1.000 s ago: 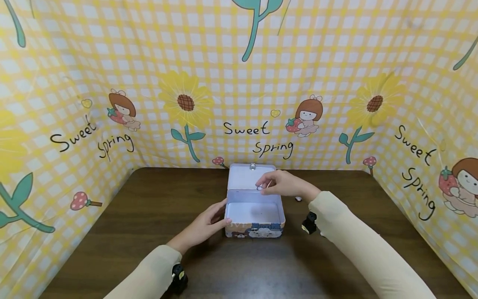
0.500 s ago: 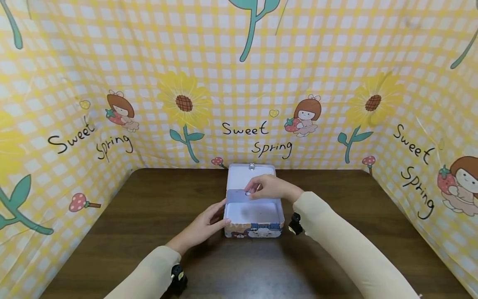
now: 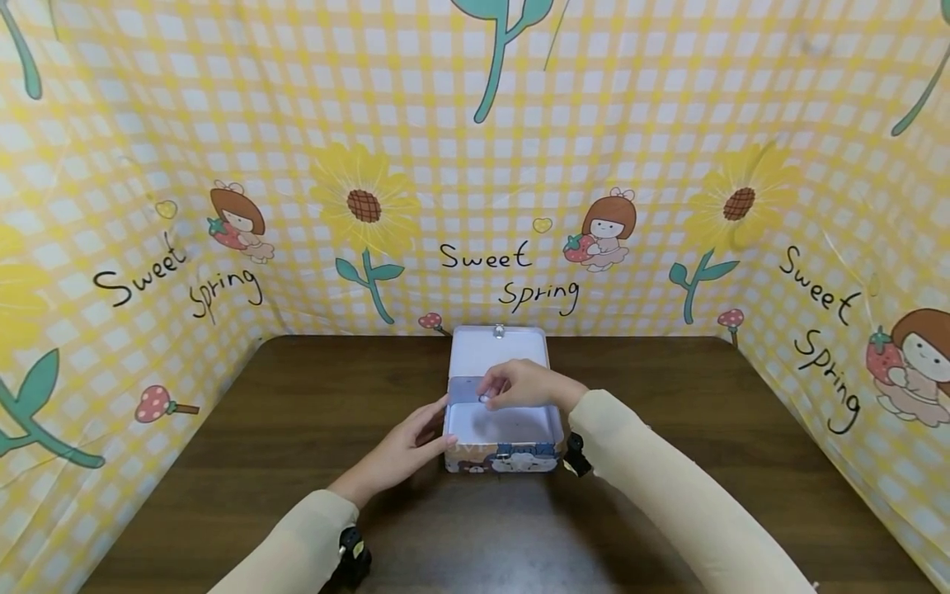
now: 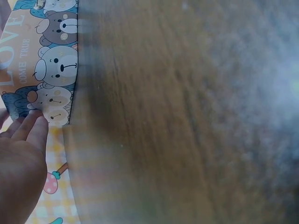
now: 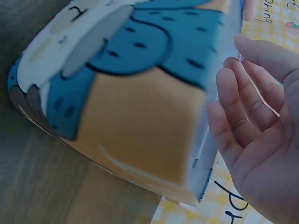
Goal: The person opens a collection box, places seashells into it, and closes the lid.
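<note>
An open tin box (image 3: 500, 459) with printed cartoon bears stands on the brown table, its pale interior facing up and its hinged lid (image 3: 493, 351) tilted back. My left hand (image 3: 404, 450) rests against the box's left side, thumb at the front corner. The left wrist view shows the fingers (image 4: 32, 128) lying straight along the printed wall. Over the box opening, my right hand (image 3: 523, 384) pinches a small whitish piece (image 3: 483, 399) between thumb and fingertips. Most of that piece is hidden by the fingers, and I cannot tell what it is.
A metal clasp (image 3: 499, 332) sits on the lid's top edge. Behind and beside the wooden table (image 3: 312, 388) hangs a yellow checked cloth (image 3: 475, 190) with flowers and lettering. Dark wrist cameras (image 3: 355, 557) are strapped under both sleeves.
My right hand has moved left and down over the box with the small whitish piece. The right sleeve now covers a small piece seen earlier on the table. My left hand stays put.
</note>
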Demonstrator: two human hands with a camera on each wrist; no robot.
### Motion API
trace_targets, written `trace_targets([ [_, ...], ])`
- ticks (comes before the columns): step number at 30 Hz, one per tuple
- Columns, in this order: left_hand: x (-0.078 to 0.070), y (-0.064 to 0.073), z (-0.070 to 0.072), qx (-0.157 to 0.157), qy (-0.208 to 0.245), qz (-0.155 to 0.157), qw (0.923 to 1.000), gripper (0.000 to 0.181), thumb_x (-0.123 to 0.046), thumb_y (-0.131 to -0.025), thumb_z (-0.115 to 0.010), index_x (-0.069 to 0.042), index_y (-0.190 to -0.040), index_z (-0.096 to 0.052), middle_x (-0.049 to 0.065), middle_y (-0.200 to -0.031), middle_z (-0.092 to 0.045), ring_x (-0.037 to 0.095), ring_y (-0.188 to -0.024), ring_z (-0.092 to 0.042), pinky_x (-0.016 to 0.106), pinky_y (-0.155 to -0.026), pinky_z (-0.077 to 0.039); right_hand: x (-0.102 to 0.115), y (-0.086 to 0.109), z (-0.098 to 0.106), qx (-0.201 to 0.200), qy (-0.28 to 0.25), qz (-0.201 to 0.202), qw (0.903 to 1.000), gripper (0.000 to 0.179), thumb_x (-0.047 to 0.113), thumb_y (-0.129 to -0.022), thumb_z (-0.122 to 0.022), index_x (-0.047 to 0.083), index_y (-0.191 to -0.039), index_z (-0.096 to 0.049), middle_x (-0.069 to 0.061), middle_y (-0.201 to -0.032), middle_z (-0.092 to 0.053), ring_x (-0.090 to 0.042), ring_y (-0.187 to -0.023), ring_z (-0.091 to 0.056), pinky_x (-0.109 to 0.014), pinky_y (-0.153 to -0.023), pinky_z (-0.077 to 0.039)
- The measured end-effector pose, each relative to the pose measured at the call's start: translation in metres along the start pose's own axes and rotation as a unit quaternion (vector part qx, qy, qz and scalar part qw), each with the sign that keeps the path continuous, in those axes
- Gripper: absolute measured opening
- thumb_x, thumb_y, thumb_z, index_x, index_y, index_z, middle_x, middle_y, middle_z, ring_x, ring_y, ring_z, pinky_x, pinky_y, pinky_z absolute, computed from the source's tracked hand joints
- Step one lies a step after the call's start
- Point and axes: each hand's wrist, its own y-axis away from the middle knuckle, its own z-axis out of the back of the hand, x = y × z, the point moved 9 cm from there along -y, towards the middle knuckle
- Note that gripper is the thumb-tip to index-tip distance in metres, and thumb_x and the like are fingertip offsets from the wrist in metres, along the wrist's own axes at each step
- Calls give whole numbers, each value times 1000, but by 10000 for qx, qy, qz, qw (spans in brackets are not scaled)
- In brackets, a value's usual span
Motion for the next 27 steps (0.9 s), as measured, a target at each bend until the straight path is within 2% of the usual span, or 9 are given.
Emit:
trace_targets([
  [8,2,1,0,-4,-64,3,10000,71,-26,-102,-62,-7,-159,-26,22,-154,-34,40,-137,-41,53,-108,-36,-5,-2,-15,113,27,-32,9999,14,14,-93,-72,13,-108,-73,7,-90,-67,-9,-87,-62,-29,-79,-51],
  [27,2,0,0,10,6,-4,10000,71,-25,-102,-63,-6,-159,-25,25,-155,-32,43,-138,-40,54,-108,-35,-3,-5,-25,140,169,11,9998,17,12,-93,-71,9,-110,-72,5,-89,-68,-10,-86,-62,-29,-78,-52],
])
